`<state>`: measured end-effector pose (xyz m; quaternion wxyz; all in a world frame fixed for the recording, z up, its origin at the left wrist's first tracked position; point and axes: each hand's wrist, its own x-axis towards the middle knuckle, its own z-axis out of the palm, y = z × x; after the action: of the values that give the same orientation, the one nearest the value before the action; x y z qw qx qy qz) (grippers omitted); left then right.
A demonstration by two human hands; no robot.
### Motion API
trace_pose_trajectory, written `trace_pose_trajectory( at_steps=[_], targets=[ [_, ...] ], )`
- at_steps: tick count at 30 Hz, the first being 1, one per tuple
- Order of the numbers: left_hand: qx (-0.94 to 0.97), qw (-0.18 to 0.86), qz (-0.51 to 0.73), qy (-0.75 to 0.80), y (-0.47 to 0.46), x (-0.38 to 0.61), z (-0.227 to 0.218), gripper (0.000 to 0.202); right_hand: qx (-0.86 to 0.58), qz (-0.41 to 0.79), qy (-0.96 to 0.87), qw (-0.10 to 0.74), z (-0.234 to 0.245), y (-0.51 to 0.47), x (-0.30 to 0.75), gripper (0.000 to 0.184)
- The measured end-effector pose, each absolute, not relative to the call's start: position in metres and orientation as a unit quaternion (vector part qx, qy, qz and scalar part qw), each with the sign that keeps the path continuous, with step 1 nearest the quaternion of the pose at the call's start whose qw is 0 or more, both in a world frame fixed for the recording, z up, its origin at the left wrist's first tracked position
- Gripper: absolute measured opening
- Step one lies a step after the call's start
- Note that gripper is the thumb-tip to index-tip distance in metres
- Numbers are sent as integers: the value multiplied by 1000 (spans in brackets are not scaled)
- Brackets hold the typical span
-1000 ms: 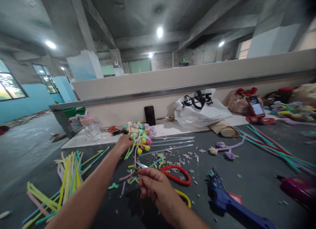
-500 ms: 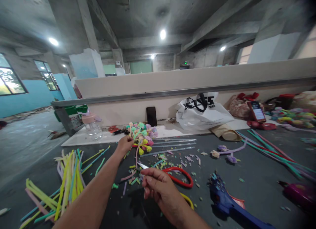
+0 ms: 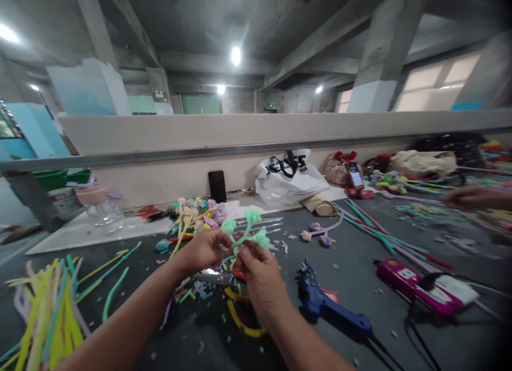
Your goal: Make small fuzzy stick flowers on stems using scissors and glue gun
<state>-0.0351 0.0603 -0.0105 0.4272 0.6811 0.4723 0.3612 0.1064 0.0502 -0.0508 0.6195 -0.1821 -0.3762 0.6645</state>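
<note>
Both my hands are raised together over the dark table, around a mint-green pipe-cleaner flower sprig with several fuzzy blooms. My left hand pinches it from the left. My right hand has thumb and fingers closed on the stem's lower part. Scissors with red and yellow handles show just below my hands, blades to the left; the right hand partly hides them, and I cannot tell if it touches them. Behind my left hand lies a bunch of pastel pipe-cleaner flowers.
Loose pipe cleaners lie at left. To the right are a purple sprig, a blue glue gun and a magenta device with a cord. A white bag and phone stand behind. Another person's hand is at far right.
My left hand has come back from the flower bunch toward my right hand, and the mint-green sprig is now between them. The scissors have shifted left, under my hands. The view has turned right.
</note>
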Motion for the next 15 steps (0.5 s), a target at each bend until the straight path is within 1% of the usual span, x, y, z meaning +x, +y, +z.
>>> trace_pose_trajectory(
  at_steps=[4, 9, 15],
  targets=[
    [701, 411, 363, 456, 50, -31, -1, 9, -213, 610, -453, 614, -53, 46, 106, 15],
    [710, 385, 376, 455, 51, -36, -1, 18, -184, 587, -503, 607, -51, 44, 106, 15],
    [719, 381, 375, 444, 55, -38, -7, 13, -228, 584, -512, 587, -53, 46, 106, 15]
  ],
)
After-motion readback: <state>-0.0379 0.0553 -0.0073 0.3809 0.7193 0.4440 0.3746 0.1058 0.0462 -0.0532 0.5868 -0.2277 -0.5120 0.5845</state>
